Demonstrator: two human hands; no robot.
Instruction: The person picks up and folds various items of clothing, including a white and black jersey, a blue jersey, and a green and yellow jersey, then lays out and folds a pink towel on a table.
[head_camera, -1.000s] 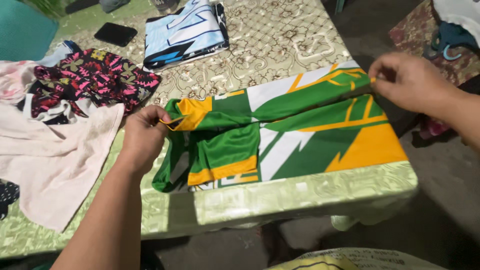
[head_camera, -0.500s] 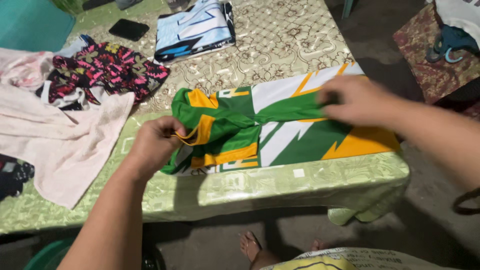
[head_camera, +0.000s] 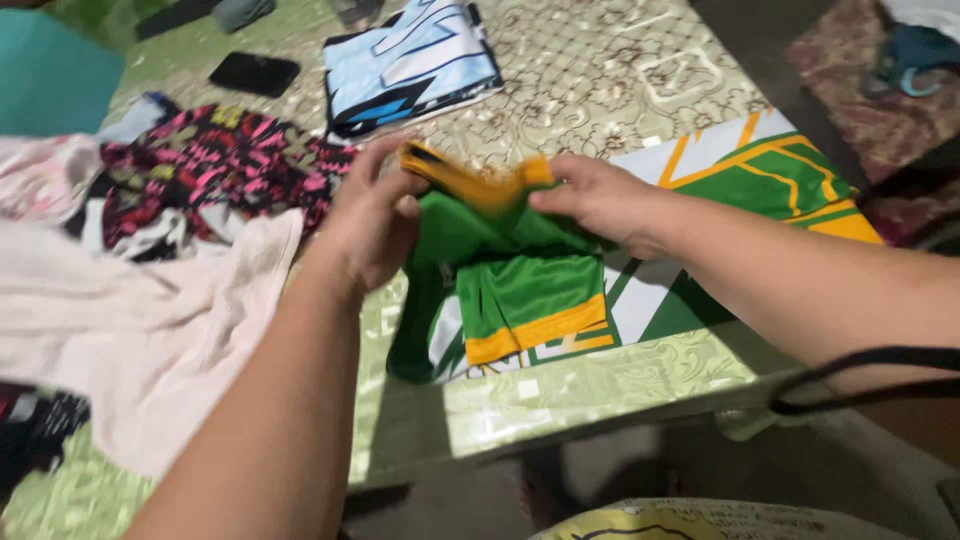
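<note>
A green, yellow and white jersey (head_camera: 540, 290) lies across the near right part of the table (head_camera: 560, 395). My left hand (head_camera: 375, 220) grips its yellow collar end from the left and lifts it off the table. My right hand (head_camera: 600, 200) holds the same collar end from the right, close beside the left hand. The collar is blurred between them. The jersey's lower part (head_camera: 780, 170) stays flat on the table at the right.
A pink cloth (head_camera: 150, 330) and a black-and-pink patterned garment (head_camera: 220, 165) lie at the left. A folded light-blue and black jersey (head_camera: 410, 60) and a black phone (head_camera: 253, 73) sit at the far side. A teal object (head_camera: 50, 80) is at far left.
My right hand has moved left from the jersey's far end to the collar. Both hands now hold the collar end together, raised off the table. The view has shifted.
</note>
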